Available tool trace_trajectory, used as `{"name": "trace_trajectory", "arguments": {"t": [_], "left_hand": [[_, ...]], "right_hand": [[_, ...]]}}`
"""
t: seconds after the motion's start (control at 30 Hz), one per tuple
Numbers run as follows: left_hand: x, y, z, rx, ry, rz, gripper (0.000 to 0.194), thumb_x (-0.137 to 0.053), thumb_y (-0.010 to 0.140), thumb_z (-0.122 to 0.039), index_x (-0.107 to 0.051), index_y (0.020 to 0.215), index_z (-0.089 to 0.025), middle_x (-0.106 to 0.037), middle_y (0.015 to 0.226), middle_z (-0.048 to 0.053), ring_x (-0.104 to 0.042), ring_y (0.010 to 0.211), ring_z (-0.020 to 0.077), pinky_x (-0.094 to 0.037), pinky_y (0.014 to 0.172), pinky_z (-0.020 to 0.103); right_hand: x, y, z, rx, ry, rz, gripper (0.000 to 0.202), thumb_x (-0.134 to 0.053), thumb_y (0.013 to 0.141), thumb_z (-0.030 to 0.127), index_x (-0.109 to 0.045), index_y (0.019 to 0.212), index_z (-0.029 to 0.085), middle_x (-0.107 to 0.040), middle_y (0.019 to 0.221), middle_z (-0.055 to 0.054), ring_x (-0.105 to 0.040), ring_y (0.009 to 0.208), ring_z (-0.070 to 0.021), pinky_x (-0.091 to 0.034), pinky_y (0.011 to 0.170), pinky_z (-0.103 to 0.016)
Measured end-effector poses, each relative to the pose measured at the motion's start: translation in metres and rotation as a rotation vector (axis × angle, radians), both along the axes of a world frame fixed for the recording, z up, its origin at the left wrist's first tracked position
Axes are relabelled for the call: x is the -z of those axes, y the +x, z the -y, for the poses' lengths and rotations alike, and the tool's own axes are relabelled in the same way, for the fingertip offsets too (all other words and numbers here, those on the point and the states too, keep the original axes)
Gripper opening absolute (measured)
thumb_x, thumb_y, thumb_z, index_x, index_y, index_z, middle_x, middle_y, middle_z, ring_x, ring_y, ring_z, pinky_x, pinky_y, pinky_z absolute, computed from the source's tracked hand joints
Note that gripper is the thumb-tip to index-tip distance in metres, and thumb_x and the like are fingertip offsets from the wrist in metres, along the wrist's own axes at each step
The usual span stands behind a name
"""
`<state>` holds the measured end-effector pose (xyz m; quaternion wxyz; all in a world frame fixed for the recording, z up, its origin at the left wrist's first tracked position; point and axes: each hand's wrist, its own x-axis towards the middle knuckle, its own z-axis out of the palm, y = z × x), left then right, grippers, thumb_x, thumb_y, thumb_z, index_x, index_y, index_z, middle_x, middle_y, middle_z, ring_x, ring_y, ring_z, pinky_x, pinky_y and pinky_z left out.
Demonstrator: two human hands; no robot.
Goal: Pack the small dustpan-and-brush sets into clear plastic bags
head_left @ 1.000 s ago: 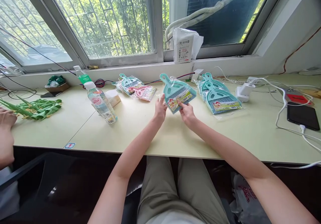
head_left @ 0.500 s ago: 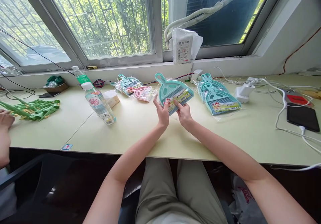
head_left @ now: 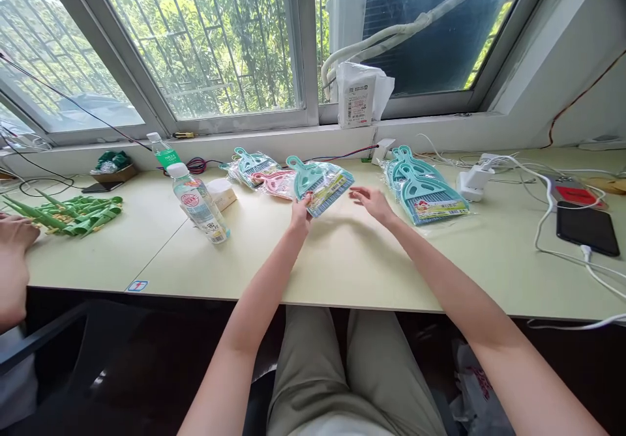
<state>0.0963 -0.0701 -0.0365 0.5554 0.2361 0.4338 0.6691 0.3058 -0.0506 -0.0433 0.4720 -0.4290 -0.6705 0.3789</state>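
Observation:
My left hand (head_left: 301,213) grips a plastic-wrapped mint-green mini dustpan and brush set (head_left: 320,183) by its lower left edge, tilted above the table. My right hand (head_left: 370,203) is apart from it on the right, fingers stretched toward the set and holding nothing. To the right lies a pile of similar wrapped mint-green dustpan sets (head_left: 423,185), label strips facing me. Behind the held set, at left, are a wrapped pink dustpan set (head_left: 278,183) and more mint-green dustpan sets (head_left: 252,164), partly overlapping.
Two bottles, a clear one (head_left: 199,208) and a green-labelled one (head_left: 165,152), stand left beside a small box (head_left: 222,193). Green leaf strips (head_left: 73,214) lie near another person's hand (head_left: 17,232). At right are a white plug adapter (head_left: 474,182), cables and a black phone (head_left: 587,227).
My right hand has let go of the dustpan set and moved right, its fingers opening. My left hand has carried the set a little to the left.

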Motion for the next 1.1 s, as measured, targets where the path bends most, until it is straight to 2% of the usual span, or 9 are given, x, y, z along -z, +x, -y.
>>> {"name": "trace_trajectory", "arguments": {"t": [0.13,0.3,0.4,0.53,0.63,0.77,0.87,0.97,1.1], "left_hand": [[0.002,-0.024,-0.009,0.110,-0.116,0.074,0.034,-0.057,0.087,-0.014,-0.061,0.121,-0.011,-0.073,0.093,0.008,-0.070,0.081,0.0161,-0.058,0.076,0.026],[0.010,-0.033,-0.014,0.271,-0.123,0.058,0.037,-0.054,0.091,-0.031,-0.061,0.122,-0.013,-0.074,0.095,0.009,-0.071,0.082,0.0184,-0.058,0.077,0.029],[0.011,-0.036,-0.014,0.360,-0.132,0.058,0.042,-0.051,0.092,-0.040,-0.061,0.122,-0.013,-0.074,0.098,0.011,-0.071,0.087,0.0212,-0.058,0.081,0.033],[0.006,-0.042,-0.012,0.369,-0.185,-0.002,0.037,-0.060,0.085,-0.023,-0.061,0.120,-0.010,-0.074,0.090,0.009,-0.071,0.080,0.0192,-0.059,0.079,0.031],[0.001,-0.048,-0.011,0.346,-0.222,-0.006,0.034,-0.061,0.082,-0.013,-0.061,0.116,-0.009,-0.072,0.085,0.007,-0.070,0.073,0.0155,-0.059,0.074,0.027],[-0.002,-0.051,-0.009,0.374,-0.247,-0.015,0.035,-0.061,0.077,-0.001,-0.062,0.111,-0.005,-0.071,0.083,0.008,-0.069,0.070,0.0133,-0.059,0.070,0.022],[-0.001,-0.047,-0.007,0.385,-0.265,-0.104,0.038,-0.063,0.074,0.002,-0.063,0.110,-0.007,-0.071,0.079,0.006,-0.068,0.067,0.0121,-0.058,0.062,0.019],[-0.001,-0.042,-0.002,0.477,-0.193,-0.217,0.043,-0.068,0.069,0.004,-0.063,0.109,-0.011,-0.071,0.078,0.004,-0.068,0.065,0.0120,-0.055,0.060,0.019],[-0.006,-0.037,0.006,0.528,-0.012,-0.253,0.054,-0.073,0.064,0.004,-0.061,0.113,-0.016,-0.072,0.086,0.004,-0.069,0.078,0.0141,-0.057,0.076,0.023]], "right_hand": [[0.010,0.019,-0.002,0.155,0.672,0.670,0.048,-0.065,0.084,0.015,-0.059,0.129,0.031,-0.046,0.150,-0.006,-0.033,0.145,-0.0303,-0.020,0.118,-0.063],[0.015,0.009,0.003,0.179,0.865,0.693,0.017,-0.048,0.096,0.021,-0.064,0.094,0.024,-0.066,0.120,-0.007,-0.054,0.127,-0.0251,-0.030,0.116,-0.054],[0.016,0.002,0.006,0.084,0.906,0.647,0.023,-0.036,0.100,0.020,-0.057,0.089,0.023,-0.069,0.106,-0.006,-0.063,0.110,-0.0211,-0.038,0.110,-0.049],[0.021,-0.002,0.008,0.041,0.860,0.652,0.024,-0.032,0.098,0.016,-0.054,0.091,0.022,-0.070,0.103,-0.008,-0.066,0.088,-0.0188,-0.051,0.082,-0.035],[0.023,-0.003,0.009,0.079,0.804,0.717,0.023,-0.035,0.096,0.015,-0.057,0.091,0.021,-0.071,0.089,-0.007,-0.064,0.072,-0.0177,-0.047,0.064,-0.029],[0.021,-0.005,0.012,0.158,0.756,0.647,0.022,-0.039,0.095,0.017,-0.060,0.092,0.021,-0.072,0.084,-0.004,-0.063,0.066,-0.0159,-0.040,0.058,-0.025],[0.018,-0.007,0.014,0.226,0.696,0.536,0.019,-0.044,0.096,0.024,-0.062,0.090,0.022,-0.070,0.081,-0.004,-0.062,0.069,-0.0173,-0.043,0.061,-0.027],[0.018,-0.010,0.012,0.320,0.685,0.435,0.017,-0.050,0.093,0.029,-0.063,0.085,0.022,-0.065,0.096,-0.009,-0.061,0.090,-0.0237,-0.050,0.080,-0.038],[0.020,-0.013,0.008,0.331,0.632,0.295,0.014,-0.051,0.091,0.029,-0.062,0.086,0.023,-0.053,0.122,-0.014,-0.051,0.120,-0.0301,-0.045,0.101,-0.052]]}}
